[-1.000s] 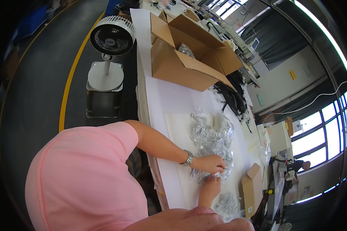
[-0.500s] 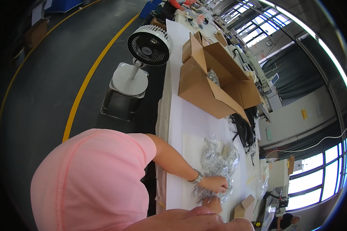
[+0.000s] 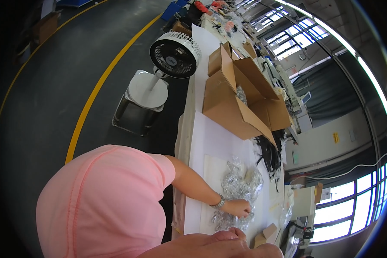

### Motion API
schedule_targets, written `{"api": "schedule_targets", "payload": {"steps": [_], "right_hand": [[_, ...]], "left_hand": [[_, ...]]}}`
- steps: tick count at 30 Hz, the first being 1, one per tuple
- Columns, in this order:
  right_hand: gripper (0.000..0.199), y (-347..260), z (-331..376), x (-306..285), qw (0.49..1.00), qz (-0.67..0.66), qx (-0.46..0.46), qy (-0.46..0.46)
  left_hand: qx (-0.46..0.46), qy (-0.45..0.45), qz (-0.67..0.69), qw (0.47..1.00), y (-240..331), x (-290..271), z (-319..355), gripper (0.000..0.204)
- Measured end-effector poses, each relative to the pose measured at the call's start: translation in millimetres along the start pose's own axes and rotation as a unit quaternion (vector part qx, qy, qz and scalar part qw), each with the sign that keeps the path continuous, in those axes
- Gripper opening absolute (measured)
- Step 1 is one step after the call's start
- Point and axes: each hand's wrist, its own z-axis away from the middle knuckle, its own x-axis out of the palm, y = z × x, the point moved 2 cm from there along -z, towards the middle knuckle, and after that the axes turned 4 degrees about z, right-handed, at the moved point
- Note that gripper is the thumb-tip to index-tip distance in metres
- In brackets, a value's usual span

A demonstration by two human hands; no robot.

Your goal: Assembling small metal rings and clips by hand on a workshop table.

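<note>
On the white tabletop (image 3: 219, 129) lies a heap of crinkled clear plastic bags (image 3: 241, 182), whose contents I cannot make out. My left hand (image 3: 237, 208), with a metal watch (image 3: 219, 201) on its wrist, is closed at the near part of the heap. Its fingers pinch what looks like a clear plastic bag. Only a small part of my right hand (image 3: 238, 233) shows at the lower edge, close to the left one. Its fingers are mostly hidden, and so is anything in them.
A large open cardboard box (image 3: 221, 101) stands farther along the table, with clear plastic inside. Black strips (image 3: 271, 157) lie beside it. A small carton (image 3: 266, 235) sits at the right. A fan (image 3: 172, 56) stands left of the table. Someone in red (image 3: 201, 6) is at the far end.
My left hand stays closed at the plastic heap, slightly lower and to the left in view. Less of my right hand shows. The whole view has shifted a little.
</note>
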Motion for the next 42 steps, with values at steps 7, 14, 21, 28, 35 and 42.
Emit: {"api": "schedule_targets", "payload": {"steps": [7,14,21,28,35,42], "right_hand": [[0.020,-44.5,53.2,-20.7,0.946,-0.274,0.028,0.172],[0.019,-30.9,55.8,6.6,0.889,-0.418,0.084,0.164],[0.036,-44.5,57.0,14.5,0.921,-0.343,0.020,0.183],[0.045,74.2,2.6,44.5,0.946,-0.319,-0.060,0.014],[0.021,42.3,25.8,27.4,0.893,-0.444,0.059,-0.054],[0.021,13.5,51.2,22.7,0.755,-0.642,0.116,-0.071]], "left_hand": [[0.107,-0.134,-0.038,0.984,-1.8,21.1,2.0,0.027],[-0.112,-0.254,0.032,0.960,7.5,11.4,10.5,0.028],[0.012,-0.189,-0.009,0.982,-5.0,14.1,5.7,0.017],[0.111,-0.217,-0.056,0.968,16.7,17.6,11.5,0.015],[0.073,-0.184,0.025,0.980,3.7,23.9,10.3,0.017],[0.133,-0.178,-0.048,0.974,13.5,29.0,13.2,0.015]]}}
